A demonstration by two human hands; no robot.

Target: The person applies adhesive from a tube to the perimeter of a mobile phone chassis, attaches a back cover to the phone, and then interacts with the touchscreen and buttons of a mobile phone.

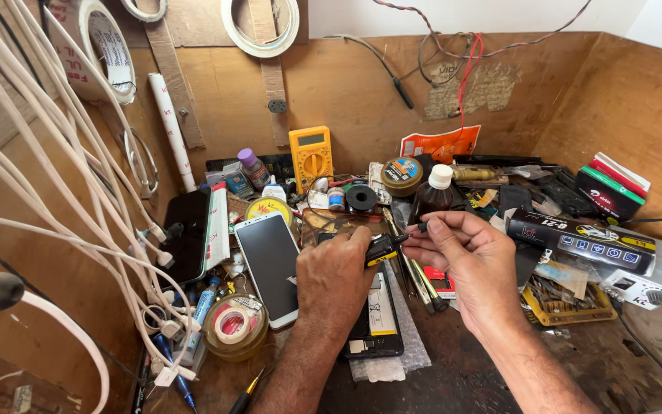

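Observation:
My left hand (335, 277) grips a small black and yellow tube (381, 247) held sideways above the bench. My right hand (469, 264) pinches the tube's black tip or cap (420, 228) between thumb and fingers. Directly under my hands lies an opened phone body (373, 322) on a strip of bubble wrap (404, 337). A dark brown bottle with a white cap (432, 195) stands just behind my right hand. A white-framed phone with a dark screen (270, 264) lies to the left of my left hand.
A yellow multimeter (310, 156) leans on the back wall among small tins and bottles. Tape rolls (233, 326) and white cables (63, 215) fill the left side. A long black box (584, 238) and a yellow tray of parts (565, 303) sit on the right. Tweezers (415, 280) lie below my right hand.

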